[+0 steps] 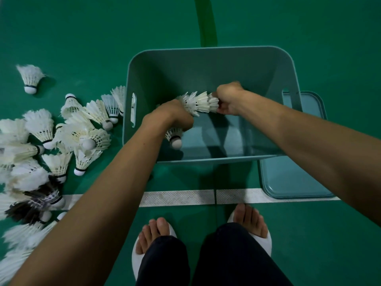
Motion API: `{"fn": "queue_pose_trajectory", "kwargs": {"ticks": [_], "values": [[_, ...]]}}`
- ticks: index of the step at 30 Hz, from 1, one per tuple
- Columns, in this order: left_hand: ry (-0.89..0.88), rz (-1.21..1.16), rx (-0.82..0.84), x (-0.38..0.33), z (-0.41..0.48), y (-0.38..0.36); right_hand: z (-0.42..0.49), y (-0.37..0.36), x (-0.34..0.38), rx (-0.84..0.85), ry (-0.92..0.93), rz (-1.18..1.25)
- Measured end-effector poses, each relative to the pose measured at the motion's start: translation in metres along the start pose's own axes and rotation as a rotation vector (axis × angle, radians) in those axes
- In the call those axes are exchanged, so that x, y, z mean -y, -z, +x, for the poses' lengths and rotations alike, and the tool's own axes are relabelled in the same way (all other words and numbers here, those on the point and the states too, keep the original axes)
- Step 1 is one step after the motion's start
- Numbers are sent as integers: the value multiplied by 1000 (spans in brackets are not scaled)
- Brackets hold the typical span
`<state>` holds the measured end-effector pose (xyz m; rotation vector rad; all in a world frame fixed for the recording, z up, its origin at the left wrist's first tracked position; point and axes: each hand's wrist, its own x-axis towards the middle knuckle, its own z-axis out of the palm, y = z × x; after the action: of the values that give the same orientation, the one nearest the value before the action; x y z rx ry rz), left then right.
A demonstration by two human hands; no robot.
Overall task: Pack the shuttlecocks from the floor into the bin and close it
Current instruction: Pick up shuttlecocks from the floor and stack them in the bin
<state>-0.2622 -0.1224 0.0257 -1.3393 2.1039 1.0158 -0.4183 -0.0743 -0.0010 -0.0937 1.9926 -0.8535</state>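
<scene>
In the head view, the nested row of feather shuttlecocks (199, 103) looked very light, with brittle skirts likely to crush if squeezed, so it seemed best taken near the cork ends. The left hand (171, 115) was curled round one end and the right hand (228, 99) pinched the other, the row spanning between them inside the teal bin (206, 65). The loose pile of shuttlecocks (86, 139) lay on the floor beyond the left hand.

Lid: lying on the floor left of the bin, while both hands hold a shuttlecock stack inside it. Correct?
Not quite. In the head view the lid lies on the floor right of the bin, not left. The left hand and right hand do hold the shuttlecock stack inside it.
</scene>
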Motion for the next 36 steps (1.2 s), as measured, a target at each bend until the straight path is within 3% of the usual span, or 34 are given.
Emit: {"fn": "queue_pose_trajectory", "kwargs": {"ticks": [5,7,9,15,19,21,22,25,27,28,32,36], "values": [[12,-3,-34,1,2,6,-4,14,5,6,-55,-65],[7,-112,-79,-1,-1,12,-8,25,6,-107,77,-204],[-27,-381,-107,-8,-8,17,-22,38,7,-184,260,-292],[-140,-1548,-212,-49,-37,11,-88,53,2,285,527,7],[-157,-1680,-126,-56,-40,7,-92,57,-1,438,541,39],[-161,-1588,-125,-53,-36,4,-87,60,-1,465,527,-60],[-155,-1439,-200,-49,-33,3,-81,61,-2,403,543,-156],[-115,-751,-464,-32,-21,0,-64,67,-2,-133,590,-523],[-50,-354,-477,-21,-19,2,-65,67,-2,-440,574,-696],[-8,-187,-433,-18,-19,3,-65,65,-3,-504,571,-773],[-41,239,-166,-13,-21,3,-57,49,-6,-506,482,-914],[-26,368,-5,-12,-16,-3,-27,45,-7,-395,202,-483]]}}
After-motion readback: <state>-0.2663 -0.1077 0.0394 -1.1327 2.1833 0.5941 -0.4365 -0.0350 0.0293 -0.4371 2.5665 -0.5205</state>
